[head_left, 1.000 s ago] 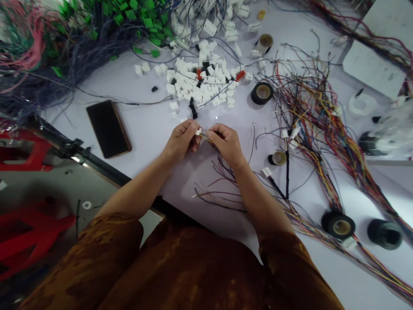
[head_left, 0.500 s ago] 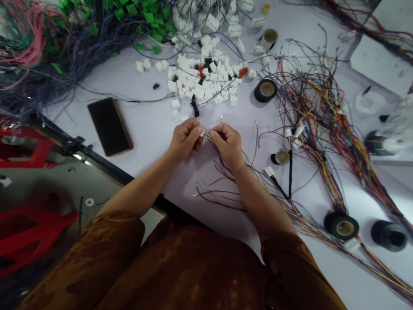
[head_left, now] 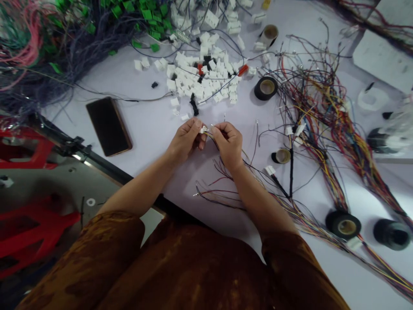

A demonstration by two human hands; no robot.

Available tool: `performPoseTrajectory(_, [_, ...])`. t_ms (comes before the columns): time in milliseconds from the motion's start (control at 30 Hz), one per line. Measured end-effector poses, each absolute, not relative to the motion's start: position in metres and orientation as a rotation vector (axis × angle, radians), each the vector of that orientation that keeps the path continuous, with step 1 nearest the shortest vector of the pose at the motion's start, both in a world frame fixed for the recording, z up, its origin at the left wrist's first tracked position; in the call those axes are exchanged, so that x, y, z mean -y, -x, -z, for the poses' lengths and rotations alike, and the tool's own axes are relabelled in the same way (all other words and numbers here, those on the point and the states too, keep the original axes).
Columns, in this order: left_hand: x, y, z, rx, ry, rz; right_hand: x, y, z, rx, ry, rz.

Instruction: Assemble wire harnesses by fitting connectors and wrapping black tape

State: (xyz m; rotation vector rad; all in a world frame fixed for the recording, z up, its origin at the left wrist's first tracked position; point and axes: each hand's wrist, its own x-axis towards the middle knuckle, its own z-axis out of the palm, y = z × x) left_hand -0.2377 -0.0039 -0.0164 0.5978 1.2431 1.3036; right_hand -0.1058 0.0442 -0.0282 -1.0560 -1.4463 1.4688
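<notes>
My left hand (head_left: 186,137) pinches a small white connector housing (head_left: 203,129) between thumb and fingers. Thin wires (head_left: 211,137), a yellow one among them, run from the housing toward the right. Close beside it, my right hand (head_left: 229,142) is closed on a wire whose tip (head_left: 211,125) shows at the fingertips, near the housing. Below the right hand, loose wire ends (head_left: 222,172) fan out over the table. Just beyond both hands lies a heap of white connector housings (head_left: 206,79), with a black connector piece (head_left: 194,105) at its near edge.
A phone (head_left: 109,125) lies left of my hands. Rolls of black tape (head_left: 266,88) and a bundle of coloured wires (head_left: 322,112) spread to the right. Wires with green connectors (head_left: 151,21) are piled at the back left. The table's edge rail (head_left: 97,165) borders a red stool (head_left: 32,237).
The view has shifted slightly. Both hands stay close together; the white housing has turned a little in my left fingers, and a wire tip now shows at my right fingertips.
</notes>
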Motion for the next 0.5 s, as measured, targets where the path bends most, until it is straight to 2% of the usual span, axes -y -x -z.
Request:
performPoseTrajectory(333, [0.004, 0.237, 0.024, -1.235, -0.636, -1.325, -0.043, 0.106, 0.028, 1.447, 1.071, -1.439])
performPoseTrajectory(500, [0.007, 0.234, 0.025, -1.250, -0.732, -1.381, -0.039, 0.106, 0.030, 1.618, 1.023, -1.215])
